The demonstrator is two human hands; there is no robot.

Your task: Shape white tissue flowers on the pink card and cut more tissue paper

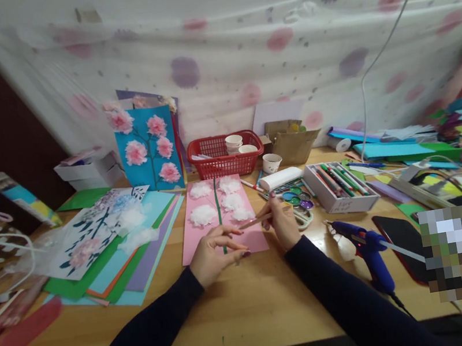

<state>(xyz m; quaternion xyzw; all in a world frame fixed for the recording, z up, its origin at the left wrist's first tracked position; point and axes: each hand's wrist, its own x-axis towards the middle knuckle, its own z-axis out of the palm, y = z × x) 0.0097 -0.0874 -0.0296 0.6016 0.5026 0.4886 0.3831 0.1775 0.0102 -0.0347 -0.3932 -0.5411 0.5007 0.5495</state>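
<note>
A pink card point(189, 239) lies on the table with several fluffy white paper flowers point(203, 216) beside a green stem point(217, 198). My left hand point(215, 252) is over the card's lower part, thumb and fingers apart with nothing seen between them. My right hand point(282, 223) is at the card's lower right edge, fingers closed on a slim brush-like stick point(257, 221). The stick points left, its tip near my left fingertips and just below the lower right flower. A palette of round paint wells point(299, 198) sits just beyond my right hand.
Behind stand a red basket point(226, 165), a paper cup point(272, 162) and a blue flower card point(145, 145). To the right are a marker box point(341, 190), a blue glue gun point(369, 253) and a phone point(400, 245). Coloured paper sheets point(152, 261) lie left.
</note>
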